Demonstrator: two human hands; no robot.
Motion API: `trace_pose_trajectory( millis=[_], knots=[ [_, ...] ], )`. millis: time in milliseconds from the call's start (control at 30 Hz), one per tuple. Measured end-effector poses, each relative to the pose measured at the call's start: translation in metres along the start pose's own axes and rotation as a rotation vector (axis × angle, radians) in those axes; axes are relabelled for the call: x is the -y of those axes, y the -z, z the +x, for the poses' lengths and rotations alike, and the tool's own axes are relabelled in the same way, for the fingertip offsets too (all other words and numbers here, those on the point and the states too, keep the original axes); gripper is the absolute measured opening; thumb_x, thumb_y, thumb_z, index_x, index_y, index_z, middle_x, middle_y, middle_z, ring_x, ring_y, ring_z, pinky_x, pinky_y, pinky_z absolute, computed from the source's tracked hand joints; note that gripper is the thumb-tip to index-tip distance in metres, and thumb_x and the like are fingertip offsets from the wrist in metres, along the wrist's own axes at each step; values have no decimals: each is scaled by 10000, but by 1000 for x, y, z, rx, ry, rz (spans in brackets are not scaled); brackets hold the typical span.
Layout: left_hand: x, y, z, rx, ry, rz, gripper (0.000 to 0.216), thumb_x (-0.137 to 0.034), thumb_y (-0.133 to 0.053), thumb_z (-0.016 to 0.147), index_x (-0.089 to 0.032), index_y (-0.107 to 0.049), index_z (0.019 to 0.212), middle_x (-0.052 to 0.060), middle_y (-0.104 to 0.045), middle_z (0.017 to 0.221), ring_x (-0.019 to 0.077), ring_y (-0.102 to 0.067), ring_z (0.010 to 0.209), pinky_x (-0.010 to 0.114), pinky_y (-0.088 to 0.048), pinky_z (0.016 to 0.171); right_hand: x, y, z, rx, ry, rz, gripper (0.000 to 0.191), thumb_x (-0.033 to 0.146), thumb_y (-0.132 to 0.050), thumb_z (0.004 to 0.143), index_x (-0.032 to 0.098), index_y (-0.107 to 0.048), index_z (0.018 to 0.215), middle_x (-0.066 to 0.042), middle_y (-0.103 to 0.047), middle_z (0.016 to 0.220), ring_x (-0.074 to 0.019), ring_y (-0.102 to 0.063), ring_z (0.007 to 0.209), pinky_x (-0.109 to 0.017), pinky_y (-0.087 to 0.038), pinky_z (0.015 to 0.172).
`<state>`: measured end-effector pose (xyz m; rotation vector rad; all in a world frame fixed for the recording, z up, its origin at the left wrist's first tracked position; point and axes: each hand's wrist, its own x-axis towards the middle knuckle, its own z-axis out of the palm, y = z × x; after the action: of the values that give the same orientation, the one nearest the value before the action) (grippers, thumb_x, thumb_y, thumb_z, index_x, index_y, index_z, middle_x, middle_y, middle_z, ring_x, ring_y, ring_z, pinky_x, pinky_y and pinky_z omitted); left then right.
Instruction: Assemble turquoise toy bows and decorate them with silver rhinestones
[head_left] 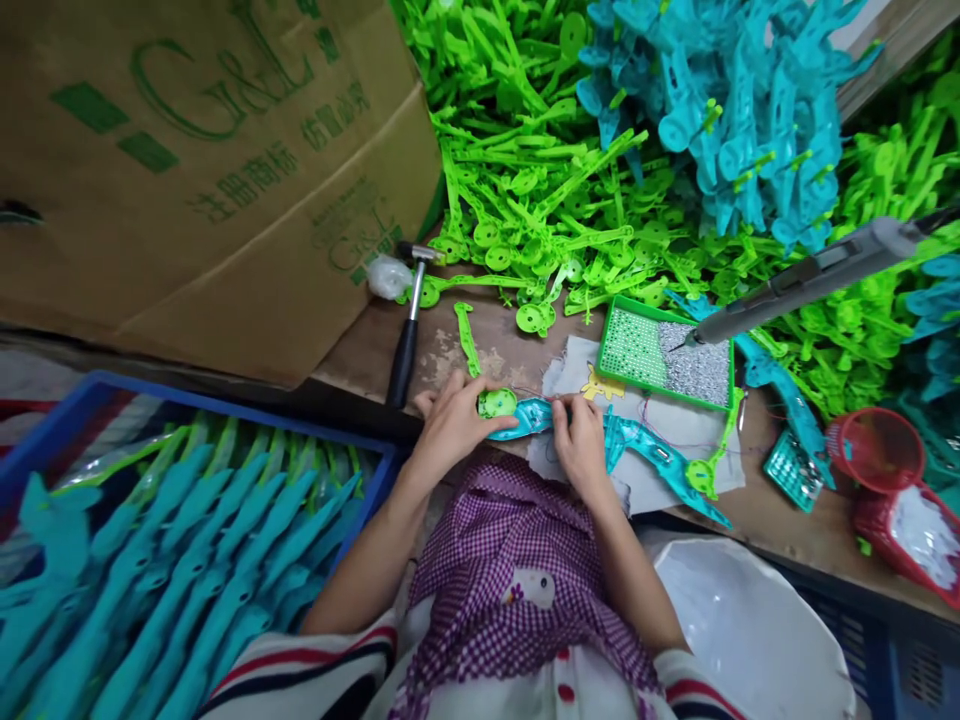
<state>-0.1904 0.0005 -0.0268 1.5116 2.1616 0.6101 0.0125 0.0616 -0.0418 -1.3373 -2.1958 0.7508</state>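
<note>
My left hand (455, 425) grips the round end of a lime-green plastic part (496, 403), thumb and forefinger closed round it. That end lies against a turquoise plastic part (529, 416) in front of my apron. The fingers of my right hand (581, 437) are closed on the turquoise part's other side, and something small in their tips cannot be made out. To the right, on a grey cloth (705, 420), lie another turquoise piece (664, 455) and a green lever-shaped piece (705, 475). Thin reddish thread or wire crosses the cloth.
A green tray (606, 345) of small metal pieces stands behind the cloth, a grey screwdriver-like tool (810, 275) hanging above it. A hammer (409, 340) lies left. Green parts (525, 170) heap at the back. A cardboard box (225, 200) and blue crate (97, 390) flank my left.
</note>
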Motion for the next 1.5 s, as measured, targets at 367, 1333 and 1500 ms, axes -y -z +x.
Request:
trace_pose_trajectory(
  millis=[367, 1333, 1500],
  knots=[
    [-35, -5, -30, -43, -212, 5, 593, -532, -636, 910, -330, -511, 1453, 137, -362, 1557, 379, -363, 1394, 569, -255, 1106, -2, 55, -17, -1, 208, 105, 131, 301, -485, 1011, 231, -596, 1006, -94, -667, 1265, -228, -571, 1250, -451, -377, 1081],
    [-10, 11, -30, -68, -435, -25, 225, -269, -471, 1040, -221, -669, 1135, 36, -732, 981, 195, -657, 921, 412, -370, 939, 68, 39, 20, 424, 87, 92, 217, 356, -480, 1023, 206, -635, 1001, -41, -718, 919, -164, -667, 818, -266, -448, 739],
    [4, 21, -25, -57, -512, 75, 264, -261, -492, 1033, -223, -621, 1259, 57, -738, 1052, 213, -664, 985, 458, -332, 1001, 62, 33, 39, 565, 174, 105, 179, 306, -562, 979, 198, -696, 929, -36, -721, 879, -158, -648, 817, -264, -435, 750]
  ],
)
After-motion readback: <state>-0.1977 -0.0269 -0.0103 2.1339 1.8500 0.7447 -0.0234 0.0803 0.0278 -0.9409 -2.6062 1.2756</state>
